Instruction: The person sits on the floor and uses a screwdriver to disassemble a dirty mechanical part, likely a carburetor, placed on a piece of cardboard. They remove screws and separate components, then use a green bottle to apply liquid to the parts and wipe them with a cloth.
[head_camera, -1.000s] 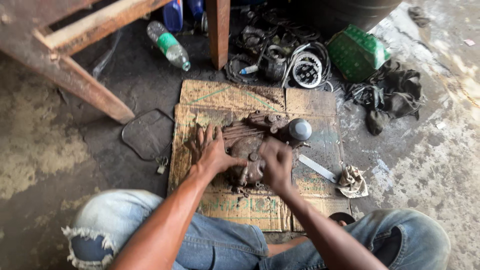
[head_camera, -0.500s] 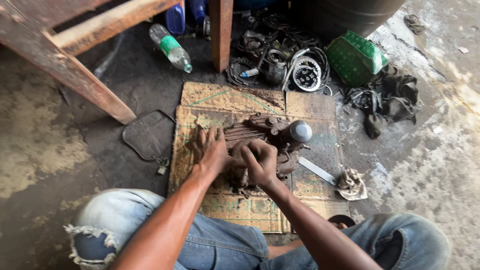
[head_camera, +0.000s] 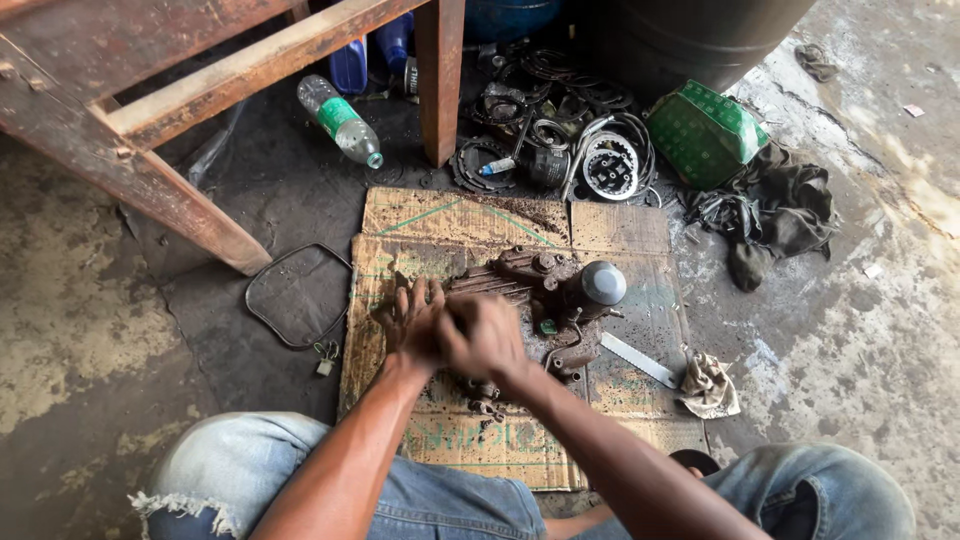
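A greasy engine block (head_camera: 540, 290) with cooling fins and a round grey cap (head_camera: 603, 282) lies on flattened cardboard (head_camera: 455, 215) in front of my knees. My left hand (head_camera: 408, 318) rests flat on the block's left side, fingers spread over the fins. My right hand (head_camera: 487, 340) is blurred, curled over the near part of the block beside the left hand; what it grips is hidden.
A flat metal blade (head_camera: 640, 360) and a crumpled rag (head_camera: 708, 385) lie right of the block. A wire frame (head_camera: 297, 295) lies left. Behind are a wooden bench leg (head_camera: 440, 80), a plastic bottle (head_camera: 340, 122), clutch parts (head_camera: 610, 165), a green box (head_camera: 708, 130) and dark cloth (head_camera: 780, 210).
My right hand has moved left across the block, from its middle toward my left hand. The left hand has stayed on the fins.
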